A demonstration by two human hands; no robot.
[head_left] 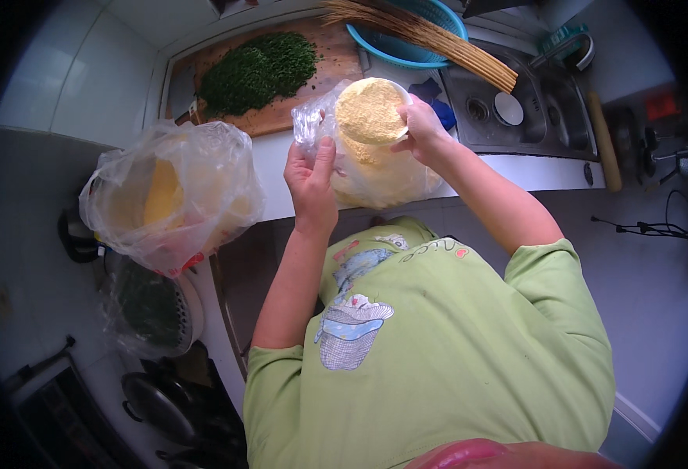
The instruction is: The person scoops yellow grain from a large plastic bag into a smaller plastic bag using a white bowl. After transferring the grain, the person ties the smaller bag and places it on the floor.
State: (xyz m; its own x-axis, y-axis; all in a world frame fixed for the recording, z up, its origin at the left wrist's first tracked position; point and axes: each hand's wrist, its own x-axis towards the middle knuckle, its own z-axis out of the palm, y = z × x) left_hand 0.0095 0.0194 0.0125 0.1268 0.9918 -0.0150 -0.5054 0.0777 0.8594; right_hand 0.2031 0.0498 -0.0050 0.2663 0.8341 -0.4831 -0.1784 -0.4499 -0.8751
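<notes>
A white bowl (pixel 407 94) heaped with pale yellow flour (pixel 370 110) is gripped at its right rim by my right hand (pixel 426 129). Just beneath it, a clear plastic bag (pixel 402 176) holds more of the same flour and rests at the counter's front edge. My left hand (pixel 314 179) pinches the bag's gathered left side, thumb up. The bowl hides part of the bag's mouth. Left of my left hand stands another translucent plastic bag (pixel 221 170) with something yellow (pixel 162 193) inside.
Chopped greens (pixel 259 73) lie on a wooden cutting board (pixel 338 64). A bundle of thin sticks (pixel 438 44) crosses a blue plastic basket (pixel 379 54) beside the steel sink (pixel 531 132), where a small white bowl (pixel 508 109) sits. A rolling pin (pixel 605 140) is at right; a lidded pan (pixel 159 404) is lower left.
</notes>
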